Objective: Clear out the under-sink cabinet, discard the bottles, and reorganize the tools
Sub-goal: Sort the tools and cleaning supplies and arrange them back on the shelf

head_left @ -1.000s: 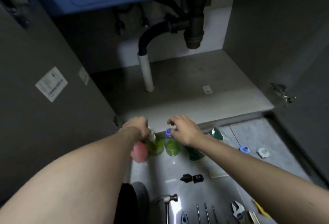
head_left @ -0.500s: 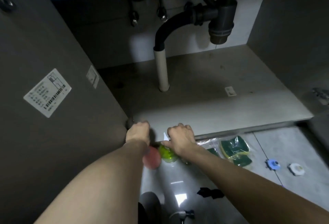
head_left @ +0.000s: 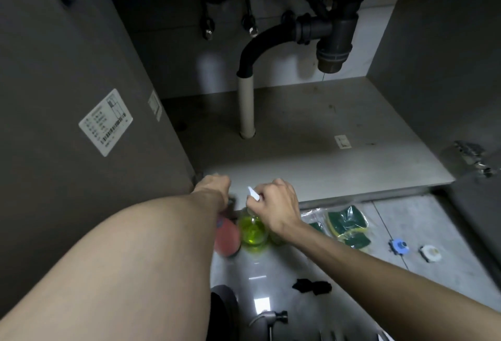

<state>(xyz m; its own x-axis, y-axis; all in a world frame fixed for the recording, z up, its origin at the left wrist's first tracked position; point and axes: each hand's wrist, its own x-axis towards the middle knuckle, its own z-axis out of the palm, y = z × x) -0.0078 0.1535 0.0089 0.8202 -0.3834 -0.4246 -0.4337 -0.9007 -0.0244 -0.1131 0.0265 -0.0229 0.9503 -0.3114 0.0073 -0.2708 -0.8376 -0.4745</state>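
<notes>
green bottle [head_left: 252, 232]: clear plastic | floor [head_left: 298, 267]: glossy tile | cabinet base [head_left: 311, 161]: matt

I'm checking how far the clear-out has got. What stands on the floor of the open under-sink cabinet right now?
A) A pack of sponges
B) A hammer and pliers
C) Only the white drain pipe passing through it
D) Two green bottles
C: the grey cabinet floor carries only the white drain pipe; the green-liquid bottle and packed green sponges are out on the tiled floor.
</notes>
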